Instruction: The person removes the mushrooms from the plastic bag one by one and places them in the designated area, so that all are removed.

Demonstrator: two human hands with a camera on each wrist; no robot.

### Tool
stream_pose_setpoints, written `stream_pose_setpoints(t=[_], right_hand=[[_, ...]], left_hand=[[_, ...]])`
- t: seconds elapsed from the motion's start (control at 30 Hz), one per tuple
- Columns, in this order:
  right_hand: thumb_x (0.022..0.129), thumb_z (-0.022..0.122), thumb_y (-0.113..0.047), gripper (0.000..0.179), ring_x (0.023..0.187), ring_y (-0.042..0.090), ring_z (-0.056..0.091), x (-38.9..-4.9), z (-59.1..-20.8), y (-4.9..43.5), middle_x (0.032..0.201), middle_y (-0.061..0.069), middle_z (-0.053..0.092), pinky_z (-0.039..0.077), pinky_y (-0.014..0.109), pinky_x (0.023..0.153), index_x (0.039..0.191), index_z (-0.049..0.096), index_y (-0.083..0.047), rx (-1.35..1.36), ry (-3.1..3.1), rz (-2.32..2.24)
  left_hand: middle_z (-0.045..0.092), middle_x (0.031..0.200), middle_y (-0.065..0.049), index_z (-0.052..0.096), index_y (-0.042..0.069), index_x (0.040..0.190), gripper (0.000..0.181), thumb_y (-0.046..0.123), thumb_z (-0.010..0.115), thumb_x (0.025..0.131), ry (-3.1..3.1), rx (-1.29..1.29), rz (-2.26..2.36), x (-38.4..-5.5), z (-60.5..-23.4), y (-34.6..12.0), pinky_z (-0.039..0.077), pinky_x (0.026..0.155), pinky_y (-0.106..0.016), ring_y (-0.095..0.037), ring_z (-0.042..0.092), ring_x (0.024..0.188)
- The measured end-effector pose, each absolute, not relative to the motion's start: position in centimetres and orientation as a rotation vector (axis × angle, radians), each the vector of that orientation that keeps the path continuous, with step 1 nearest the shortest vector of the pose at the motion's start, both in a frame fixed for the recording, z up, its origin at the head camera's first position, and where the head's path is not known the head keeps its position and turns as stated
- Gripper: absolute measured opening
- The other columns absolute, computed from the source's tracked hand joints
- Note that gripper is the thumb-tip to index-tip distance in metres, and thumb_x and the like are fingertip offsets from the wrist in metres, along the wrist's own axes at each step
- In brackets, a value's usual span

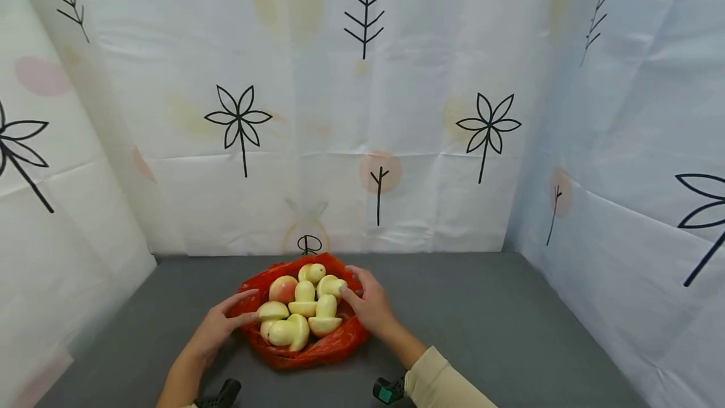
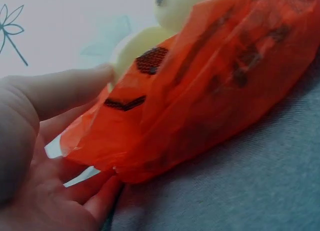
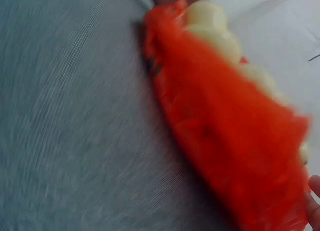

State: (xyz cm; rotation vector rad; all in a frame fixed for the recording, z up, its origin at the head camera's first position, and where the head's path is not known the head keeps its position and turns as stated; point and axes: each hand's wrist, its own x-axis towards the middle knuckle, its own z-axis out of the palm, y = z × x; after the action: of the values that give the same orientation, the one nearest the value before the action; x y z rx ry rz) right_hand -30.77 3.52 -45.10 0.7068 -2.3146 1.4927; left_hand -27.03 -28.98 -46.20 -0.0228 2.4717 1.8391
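A red plastic bag (image 1: 334,351) lies with its mouth spread wide, its rim rolled and crumpled. Inside sit several pale yellow mushrooms (image 1: 304,294) and a rounded piece with a red blush (image 1: 283,289). My left hand (image 1: 218,326) is at the bag's left side, thumb tip touching a pale mushroom (image 2: 137,43) and relaxed fingers along the outside of the red plastic. At the right rim, my right hand (image 1: 370,301) reaches with extended fingers, its thumb overlapping a mushroom. Only some right fingertips (image 3: 315,186) show in the right wrist view, which is blurred.
The bag lies on a dark grey table (image 1: 464,320). White cloth walls (image 1: 419,106) with plant drawings rise behind it and on both sides. Black wrist devices (image 1: 389,390) show near the front edge of the head view.
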Motion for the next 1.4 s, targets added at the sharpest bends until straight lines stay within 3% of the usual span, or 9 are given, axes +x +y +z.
stream_pose_setpoints(t=[0.13,0.43,0.73,1.4], right_hand=[[0.093,0.063,-0.017,0.046,0.124,0.031,0.050,-31.1,-45.9,3.2,0.135,0.013,0.054,0.041,0.051,0.101,0.136,0.053,-0.003,0.749,-2.400,1.296],[0.093,0.061,-0.008,0.043,0.128,0.031,0.047,-31.4,-45.8,2.5,0.137,0.013,0.053,0.037,0.052,0.104,0.136,0.055,-0.006,0.787,-2.451,1.257],[0.090,0.063,-0.001,0.043,0.122,0.031,0.053,-31.9,-46.5,2.2,0.131,0.013,0.058,0.041,0.050,0.101,0.132,0.059,-0.006,0.735,-2.477,1.224],[0.085,0.074,-0.009,0.038,0.109,0.031,0.061,-32.3,-46.9,3.1,0.117,0.015,0.065,0.048,0.048,0.093,0.122,0.066,-0.005,0.709,-2.337,1.221]], left_hand=[[0.019,0.155,-0.025,0.039,0.009,0.149,0.072,0.027,0.073,0.088,2.456,0.039,1.772,-26.9,-46.3,-29.2,0.017,0.109,-0.064,-0.045,0.014,0.141],[0.019,0.154,-0.028,0.035,0.005,0.150,0.077,0.025,0.075,0.086,2.458,0.055,1.729,-27.1,-46.5,-29.8,0.022,0.108,-0.063,-0.047,0.017,0.139],[0.016,0.153,-0.032,0.028,0.002,0.152,0.085,0.022,0.077,0.085,2.460,0.014,1.711,-27.0,-46.5,-29.6,0.022,0.108,-0.063,-0.051,0.016,0.138],[0.016,0.152,-0.033,0.025,0.001,0.153,0.089,0.021,0.077,0.084,2.466,-0.011,1.689,-26.9,-46.4,-29.3,0.025,0.107,-0.062,-0.051,0.019,0.137]])
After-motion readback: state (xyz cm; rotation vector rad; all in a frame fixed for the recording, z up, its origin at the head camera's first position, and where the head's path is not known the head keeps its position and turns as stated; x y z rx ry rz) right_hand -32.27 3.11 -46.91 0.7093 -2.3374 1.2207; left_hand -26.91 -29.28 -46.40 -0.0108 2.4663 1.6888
